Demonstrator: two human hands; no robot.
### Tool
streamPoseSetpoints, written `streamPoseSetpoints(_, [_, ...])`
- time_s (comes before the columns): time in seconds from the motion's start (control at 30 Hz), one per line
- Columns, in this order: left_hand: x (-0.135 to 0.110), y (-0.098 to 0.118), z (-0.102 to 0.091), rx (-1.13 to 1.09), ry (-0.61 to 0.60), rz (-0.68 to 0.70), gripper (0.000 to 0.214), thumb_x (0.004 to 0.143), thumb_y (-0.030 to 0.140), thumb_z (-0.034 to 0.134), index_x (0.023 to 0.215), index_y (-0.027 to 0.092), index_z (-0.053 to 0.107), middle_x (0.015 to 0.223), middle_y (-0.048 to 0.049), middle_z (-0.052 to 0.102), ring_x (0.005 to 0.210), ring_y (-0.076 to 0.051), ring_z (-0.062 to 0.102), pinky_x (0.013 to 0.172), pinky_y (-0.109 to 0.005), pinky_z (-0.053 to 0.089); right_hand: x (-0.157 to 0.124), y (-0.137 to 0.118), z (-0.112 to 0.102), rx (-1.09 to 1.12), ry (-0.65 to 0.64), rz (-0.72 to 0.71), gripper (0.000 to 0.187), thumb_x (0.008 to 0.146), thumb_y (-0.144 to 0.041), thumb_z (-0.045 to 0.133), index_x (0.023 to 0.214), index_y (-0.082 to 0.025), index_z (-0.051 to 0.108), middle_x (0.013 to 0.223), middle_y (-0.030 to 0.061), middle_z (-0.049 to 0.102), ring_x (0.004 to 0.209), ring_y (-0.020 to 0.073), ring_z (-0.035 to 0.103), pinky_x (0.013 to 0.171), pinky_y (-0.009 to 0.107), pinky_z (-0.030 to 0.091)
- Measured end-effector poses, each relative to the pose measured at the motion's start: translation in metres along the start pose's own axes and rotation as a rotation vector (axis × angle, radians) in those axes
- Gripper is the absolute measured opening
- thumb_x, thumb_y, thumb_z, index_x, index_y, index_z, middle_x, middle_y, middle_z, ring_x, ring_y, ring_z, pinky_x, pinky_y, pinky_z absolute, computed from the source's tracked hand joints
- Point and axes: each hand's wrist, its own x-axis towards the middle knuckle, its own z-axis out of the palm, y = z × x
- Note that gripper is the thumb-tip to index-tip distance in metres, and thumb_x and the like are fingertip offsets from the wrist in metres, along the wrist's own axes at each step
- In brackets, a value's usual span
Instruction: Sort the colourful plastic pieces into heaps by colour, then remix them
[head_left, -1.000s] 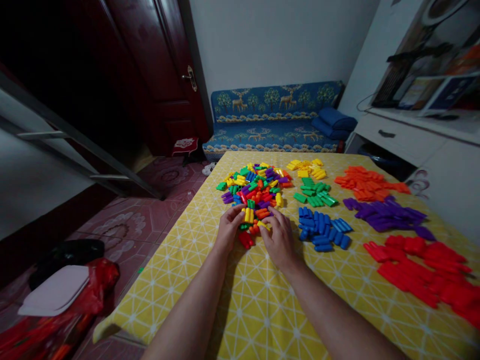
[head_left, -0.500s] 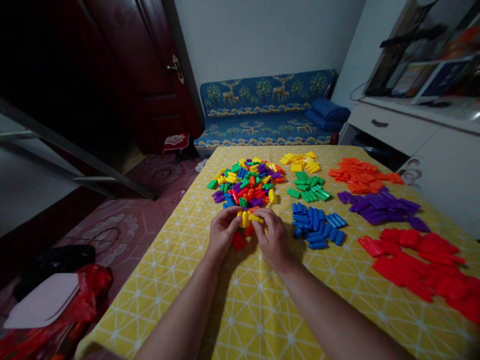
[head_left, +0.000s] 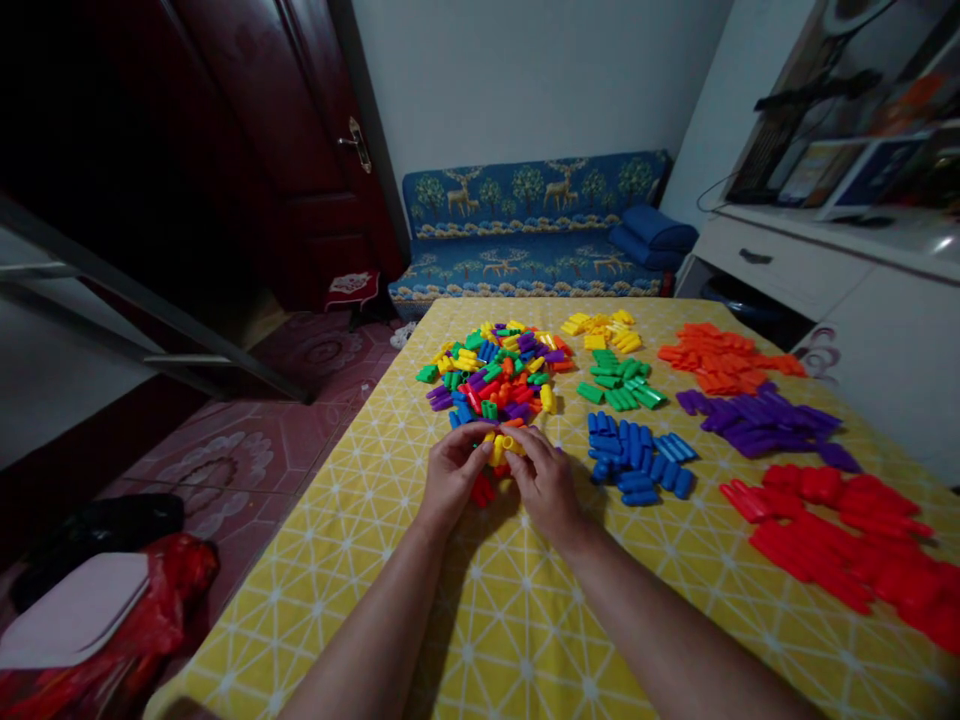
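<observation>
My left hand (head_left: 451, 474) and my right hand (head_left: 547, 481) meet at the near edge of a mixed heap of small plastic blocks (head_left: 495, 373) on a yellow patterned tablecloth (head_left: 525, 620). Both hands pinch yellow blocks (head_left: 501, 444) between their fingertips. A few red blocks (head_left: 482, 490) lie just under the hands. To the right lie sorted piles: blue blocks (head_left: 637, 458), green blocks (head_left: 621, 383), yellow pile (head_left: 602, 331), orange blocks (head_left: 720, 360), purple blocks (head_left: 765, 420) and red pile (head_left: 847, 530).
A blue patterned sofa (head_left: 532, 235) stands beyond the table's far edge. A dark red door (head_left: 300, 150) is at the left, a white cabinet (head_left: 840, 290) at the right. A red bag (head_left: 127, 620) lies on the tiled floor to the left.
Both hands have drawn slightly toward me from the mixed heap and lifted yellow blocks together between the fingertips. The view has shifted a little.
</observation>
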Motion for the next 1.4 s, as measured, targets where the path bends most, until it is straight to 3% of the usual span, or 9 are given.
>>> streamPoseSetpoints(0.43, [-0.013,-0.005,0.001,0.049,0.163,-0.042,0.025,0.071,0.036,0.080,0.091,0.022,0.074,0.094,-0.0059,0.073,0.091,-0.022,0.067,0.083,-0.031,0.054,-0.002,-0.003,-0.002,0.049,-0.046,0.019,0.033,0.095,-0.017,0.048,0.125,-0.024,0.059,0.113,0.0069,0.067,0.106,0.0186,0.064,0.093,0.033,0.053])
streamPoseSetpoints(0.6, [-0.016,0.000,0.008,0.053,0.131,-0.091,0.024,0.078,0.037,0.073,0.097,0.021,0.072,0.096,-0.0068,0.073,0.088,-0.021,0.068,0.078,-0.030,0.056,-0.002,-0.007,-0.007,-0.023,-0.072,0.038,0.034,0.095,-0.016,0.049,0.126,-0.024,0.059,0.114,0.0067,0.067,0.106,0.0181,0.064,0.094,0.032,0.053])
streamPoseSetpoints(0.8, [-0.013,0.000,0.010,0.129,0.089,-0.060,0.026,0.084,0.039,0.067,0.099,0.019,0.072,0.098,-0.0087,0.073,0.094,-0.023,0.068,0.084,-0.032,0.054,-0.004,-0.003,-0.007,-0.122,-0.082,0.032,0.033,0.094,-0.016,0.050,0.124,-0.026,0.060,0.113,0.0059,0.068,0.104,0.0199,0.064,0.090,0.035,0.052])
streamPoseSetpoints(1.17, [-0.008,-0.008,0.012,0.404,-0.096,0.220,0.033,0.092,0.032,0.054,0.122,0.020,0.061,0.119,-0.0096,0.067,0.108,-0.023,0.063,0.094,-0.035,0.050,0.001,0.007,-0.007,-0.048,0.044,0.052,0.021,0.095,-0.022,0.049,0.112,-0.023,0.062,0.107,0.0068,0.070,0.101,0.0200,0.065,0.087,0.034,0.052])
streamPoseSetpoints(1.4, [-0.002,-0.013,0.012,0.538,-0.171,0.469,0.033,0.090,0.027,0.057,0.121,0.018,0.061,0.120,-0.0100,0.065,0.109,-0.021,0.062,0.092,-0.034,0.052,-0.001,0.009,-0.012,-0.126,0.112,0.059,0.021,0.092,-0.026,0.050,0.109,-0.022,0.063,0.107,0.0076,0.070,0.103,0.0216,0.064,0.091,0.035,0.049])
